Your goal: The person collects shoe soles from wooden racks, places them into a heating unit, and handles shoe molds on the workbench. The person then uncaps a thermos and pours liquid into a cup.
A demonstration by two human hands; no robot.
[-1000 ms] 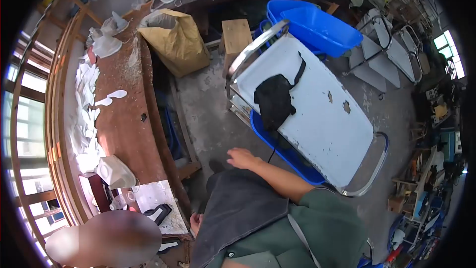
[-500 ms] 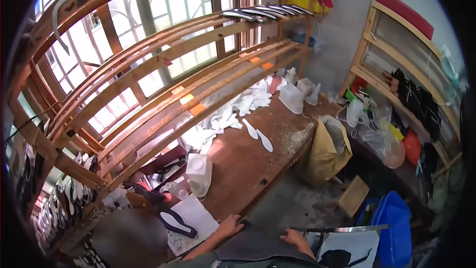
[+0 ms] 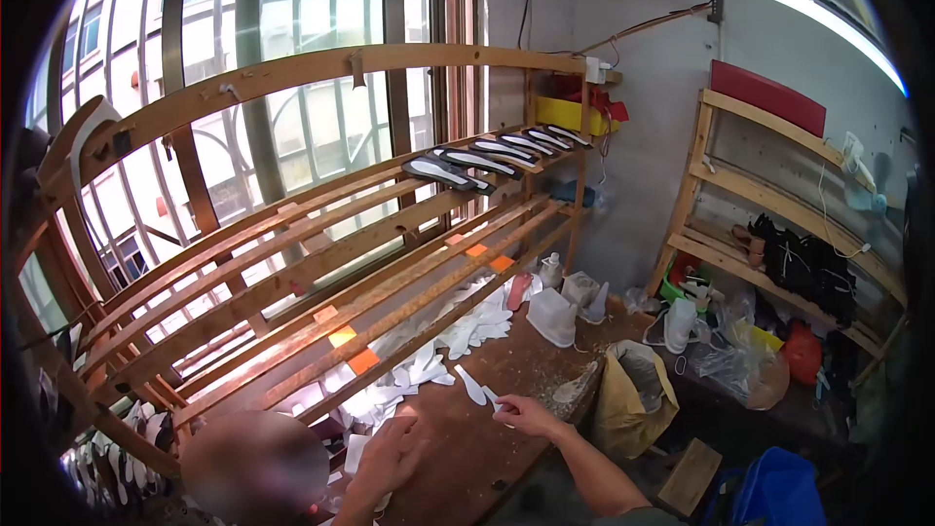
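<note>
On the brown workbench (image 3: 467, 448) both hands have come forward since half a second ago. The right hand (image 3: 526, 415) now closes, it seems, on a white insole (image 3: 495, 401), another insole (image 3: 469, 384) just beside it. The left hand (image 3: 388, 456) lies flat, fingers apart, near the white pile (image 3: 429, 351).

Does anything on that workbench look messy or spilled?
Yes. Pale dust or shavings lie scattered on the brown bench near the yellow sack, and white insole cutouts sit in a loose heap rather than a stack.
</note>
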